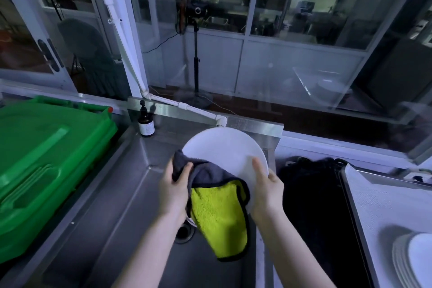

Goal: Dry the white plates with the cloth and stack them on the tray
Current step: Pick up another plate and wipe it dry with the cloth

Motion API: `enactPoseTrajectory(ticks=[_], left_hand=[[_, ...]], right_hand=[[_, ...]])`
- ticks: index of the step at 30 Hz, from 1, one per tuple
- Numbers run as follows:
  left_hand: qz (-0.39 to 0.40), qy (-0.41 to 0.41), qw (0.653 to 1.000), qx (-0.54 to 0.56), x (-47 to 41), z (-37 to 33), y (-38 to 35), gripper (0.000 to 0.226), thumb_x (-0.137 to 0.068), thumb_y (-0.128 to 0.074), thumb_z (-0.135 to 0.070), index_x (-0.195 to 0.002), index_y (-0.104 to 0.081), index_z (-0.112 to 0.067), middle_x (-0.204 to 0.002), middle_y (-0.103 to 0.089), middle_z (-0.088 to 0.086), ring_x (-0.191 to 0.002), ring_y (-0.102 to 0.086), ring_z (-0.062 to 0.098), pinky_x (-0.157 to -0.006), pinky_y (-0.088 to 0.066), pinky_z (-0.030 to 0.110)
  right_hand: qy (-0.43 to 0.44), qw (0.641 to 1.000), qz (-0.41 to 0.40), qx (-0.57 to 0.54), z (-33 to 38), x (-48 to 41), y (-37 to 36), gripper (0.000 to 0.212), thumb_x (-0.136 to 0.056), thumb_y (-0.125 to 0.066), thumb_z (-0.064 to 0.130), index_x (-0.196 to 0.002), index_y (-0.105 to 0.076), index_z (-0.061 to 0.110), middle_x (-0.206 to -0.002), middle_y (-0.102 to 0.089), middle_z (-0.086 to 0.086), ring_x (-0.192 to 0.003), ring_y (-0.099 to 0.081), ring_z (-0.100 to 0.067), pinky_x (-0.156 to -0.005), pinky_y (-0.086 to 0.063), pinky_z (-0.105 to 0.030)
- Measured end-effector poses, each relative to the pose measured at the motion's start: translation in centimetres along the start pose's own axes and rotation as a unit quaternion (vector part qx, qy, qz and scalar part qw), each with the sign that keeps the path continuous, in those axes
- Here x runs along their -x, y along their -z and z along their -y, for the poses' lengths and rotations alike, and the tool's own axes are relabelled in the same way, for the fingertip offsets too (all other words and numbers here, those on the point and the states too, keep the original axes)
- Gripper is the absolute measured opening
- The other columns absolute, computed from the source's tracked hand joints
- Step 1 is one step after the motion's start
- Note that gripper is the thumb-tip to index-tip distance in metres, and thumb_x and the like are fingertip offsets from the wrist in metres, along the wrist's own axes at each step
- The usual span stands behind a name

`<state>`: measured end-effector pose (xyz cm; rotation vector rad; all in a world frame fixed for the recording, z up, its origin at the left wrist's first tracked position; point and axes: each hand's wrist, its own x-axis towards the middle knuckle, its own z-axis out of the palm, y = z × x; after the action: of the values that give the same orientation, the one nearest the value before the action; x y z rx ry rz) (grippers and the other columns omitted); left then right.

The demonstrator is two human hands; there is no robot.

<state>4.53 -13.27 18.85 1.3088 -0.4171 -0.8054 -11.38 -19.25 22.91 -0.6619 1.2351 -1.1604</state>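
Over the steel sink (98, 208) I hold one white plate (224, 149) tilted up on its edge. My right hand (265, 188) grips its right rim, thumb lying on the plate's face. My left hand (174, 186) grips a grey and yellow-green cloth (218, 215) bunched against the plate's lower left edge; the cloth's yellow side hangs down below the plate. A stack of several white plates (411, 259) sits on the white-lined tray (374, 199) at the lower right, cut off by the frame edge.
A large green plastic bin (42, 159) lies left of the sink. A brown pump bottle (146, 123) stands at the sink's back corner, beside a white pipe (201, 113). A dark basin (313, 199) lies between sink and tray. Glass panels close off the back.
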Motion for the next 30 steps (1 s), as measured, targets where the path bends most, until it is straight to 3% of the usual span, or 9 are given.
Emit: enactPoseTrajectory(ticks=[4,6,10,14,17,20,24,27,30], left_hand=[[0.034,-0.018,0.998,-0.045,-0.9,-0.7,1.1,0.031,-0.093,-0.066,-0.014,-0.122,-0.065,-0.022,-0.112,-0.073,-0.001,-0.107,-0.068,0.019,-0.099,-0.051,0.048],[0.106,-0.069,0.986,-0.11,-1.6,-2.1,1.7,0.036,-0.09,-0.069,-0.014,-0.121,-0.065,-0.033,-0.111,-0.073,-0.01,-0.107,-0.067,0.01,-0.097,-0.052,0.036],[0.256,-0.142,0.913,-0.283,-2.2,-4.2,1.1,0.055,-0.079,-0.076,-0.028,-0.132,-0.06,-0.035,-0.115,-0.071,-0.012,-0.098,-0.061,0.003,-0.09,-0.046,0.023],[0.248,-0.109,0.939,-0.213,-2.4,-3.7,1.2,0.049,-0.081,-0.076,-0.023,-0.127,-0.062,-0.034,-0.116,-0.071,-0.009,-0.11,-0.064,0.013,-0.098,-0.05,0.03],[0.094,-0.03,0.994,-0.05,-1.4,-1.1,0.6,0.036,-0.09,-0.068,-0.011,-0.122,-0.063,-0.027,-0.113,-0.072,-0.006,-0.108,-0.066,0.015,-0.093,-0.052,0.031],[-0.004,0.0,1.0,0.0,-0.2,0.9,-0.5,0.03,-0.094,-0.063,-0.016,-0.124,-0.06,-0.016,-0.114,-0.071,0.008,-0.102,-0.069,0.018,-0.084,-0.056,0.031],[-0.005,0.039,0.997,0.06,-1.2,-0.5,0.3,0.026,-0.096,-0.06,-0.01,-0.121,-0.062,-0.013,-0.109,-0.073,0.011,-0.095,-0.072,0.023,-0.078,-0.057,0.033],[-0.006,0.019,0.999,0.049,-2.5,-2.3,1.8,0.028,-0.095,-0.061,-0.008,-0.122,-0.063,-0.015,-0.102,-0.075,0.002,-0.085,-0.073,0.014,-0.065,-0.057,0.024],[0.004,0.01,1.0,0.028,-3.5,-3.7,2.7,0.033,-0.094,-0.062,-0.008,-0.126,-0.062,-0.017,-0.106,-0.074,0.002,-0.09,-0.072,0.017,-0.073,-0.058,0.028]], right_hand=[[0.063,0.98,0.122,0.143,0.6,-1.2,1.6,0.019,-0.094,-0.067,0.029,-0.087,-0.074,0.013,-0.092,-0.074,-0.017,-0.08,-0.065,-0.023,-0.071,-0.05,-0.037],[0.12,0.945,0.216,0.213,2.7,-2.2,2.2,0.012,-0.093,-0.068,0.028,-0.088,-0.077,0.019,-0.086,-0.075,-0.005,-0.077,-0.066,-0.015,-0.069,-0.049,-0.03],[0.111,0.868,0.36,0.324,5.0,-1.5,1.1,0.01,-0.09,-0.072,0.027,-0.09,-0.077,0.019,-0.08,-0.075,0.004,-0.071,-0.066,-0.008,-0.065,-0.052,-0.022],[0.098,0.891,0.313,0.314,5.5,-1.2,0.8,0.018,-0.087,-0.075,0.028,-0.083,-0.078,0.01,-0.075,-0.075,-0.003,-0.064,-0.067,-0.016,-0.059,-0.051,-0.025],[0.052,0.975,0.158,0.151,4.1,-1.1,0.3,0.015,-0.087,-0.075,0.024,-0.081,-0.074,0.011,-0.076,-0.073,-0.006,-0.067,-0.065,-0.02,-0.061,-0.051,-0.028],[0.0,1.0,0.003,-0.005,0.5,0.0,-1.0,0.013,-0.091,-0.071,0.025,-0.081,-0.07,0.016,-0.082,-0.068,-0.005,-0.076,-0.062,-0.021,-0.067,-0.05,-0.03],[0.071,0.987,0.122,0.073,-0.1,0.3,0.0,0.013,-0.097,-0.063,0.024,-0.107,-0.071,0.023,-0.102,-0.076,0.004,-0.104,-0.07,-0.024,-0.087,-0.055,-0.037],[0.299,0.887,0.206,0.286,1.4,-0.7,2.7,0.057,-0.092,-0.07,0.027,-0.145,-0.049,0.026,-0.13,-0.062,0.024,-0.127,-0.055,0.0,-0.104,-0.044,-0.022],[0.532,0.657,0.276,0.457,2.3,-1.8,4.5,0.066,-0.085,-0.077,0.036,-0.144,-0.052,0.02,-0.154,-0.043,0.005,-0.145,-0.035,-0.009,-0.121,-0.026,-0.029]])
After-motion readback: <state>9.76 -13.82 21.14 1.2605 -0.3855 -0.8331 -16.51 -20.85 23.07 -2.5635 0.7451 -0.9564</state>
